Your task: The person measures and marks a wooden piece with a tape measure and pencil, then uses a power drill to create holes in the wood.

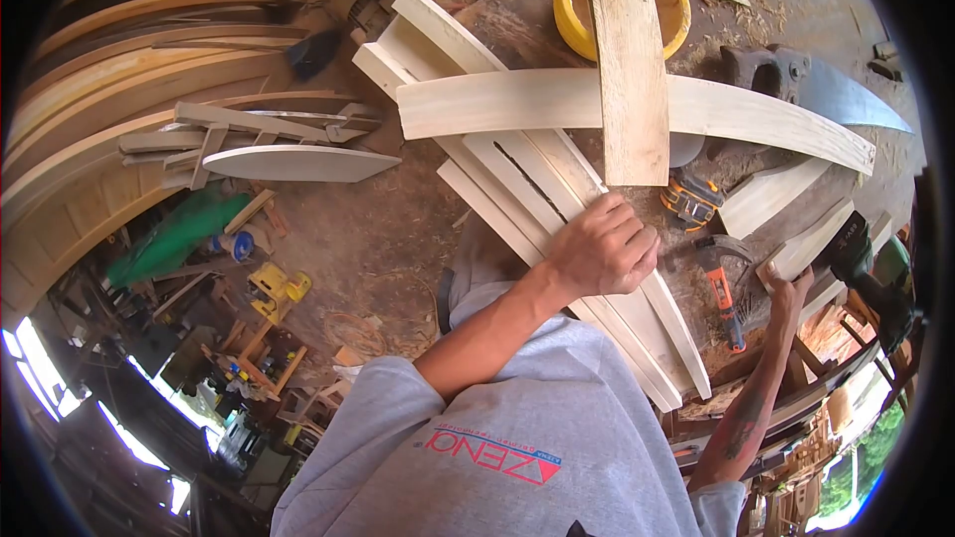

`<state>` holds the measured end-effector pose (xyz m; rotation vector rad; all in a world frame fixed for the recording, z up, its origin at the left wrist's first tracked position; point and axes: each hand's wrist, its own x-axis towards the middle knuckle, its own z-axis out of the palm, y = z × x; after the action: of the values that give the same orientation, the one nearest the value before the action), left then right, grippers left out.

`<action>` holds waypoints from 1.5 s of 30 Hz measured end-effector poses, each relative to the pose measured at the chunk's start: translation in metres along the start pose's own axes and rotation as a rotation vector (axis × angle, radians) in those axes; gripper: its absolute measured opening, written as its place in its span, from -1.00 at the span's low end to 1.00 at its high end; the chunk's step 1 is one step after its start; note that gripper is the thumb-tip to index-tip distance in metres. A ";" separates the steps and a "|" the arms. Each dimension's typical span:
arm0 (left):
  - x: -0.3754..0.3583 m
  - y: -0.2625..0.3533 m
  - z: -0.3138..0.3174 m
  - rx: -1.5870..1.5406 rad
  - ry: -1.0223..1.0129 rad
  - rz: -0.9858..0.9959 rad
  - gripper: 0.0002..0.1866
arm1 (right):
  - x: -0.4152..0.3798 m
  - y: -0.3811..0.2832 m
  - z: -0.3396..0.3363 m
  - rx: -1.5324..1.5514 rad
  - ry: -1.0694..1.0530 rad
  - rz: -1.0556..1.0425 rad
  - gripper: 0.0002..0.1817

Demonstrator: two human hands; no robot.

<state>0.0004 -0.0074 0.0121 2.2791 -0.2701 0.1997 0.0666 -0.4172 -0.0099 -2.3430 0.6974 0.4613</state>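
Note:
My left hand [607, 244] is closed in a fist over long grooved wooden strips [517, 179] that lie slantwise against my lap. What its fingers hold, if anything, is hidden. At the right, my right hand [787, 288] has its fingers round the end of a short pale wooden piece [811, 244]. Across the grooved strips lies a curved wooden board [497, 103]. A shorter flat board [635, 119] crosses on top of it, its far end over a yellow ring-shaped container [569, 10].
A hammer with an orange handle [723, 298] lies between my hands, near a yellow-and-black power tool [691, 199]. Beyond is a handsaw [846, 99]. A dark power tool [875, 264] stands past my right hand. Yellow tool [279, 290] and wood scraps lie on the floor at left.

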 end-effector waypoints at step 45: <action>0.003 0.001 -0.001 -0.018 0.007 -0.007 -0.94 | -0.006 -0.012 -0.001 0.033 -0.021 0.039 0.05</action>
<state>0.0032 -0.0075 0.0141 2.2603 -0.2599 0.2009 0.0688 -0.4080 -0.0002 -2.2937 0.7364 0.4870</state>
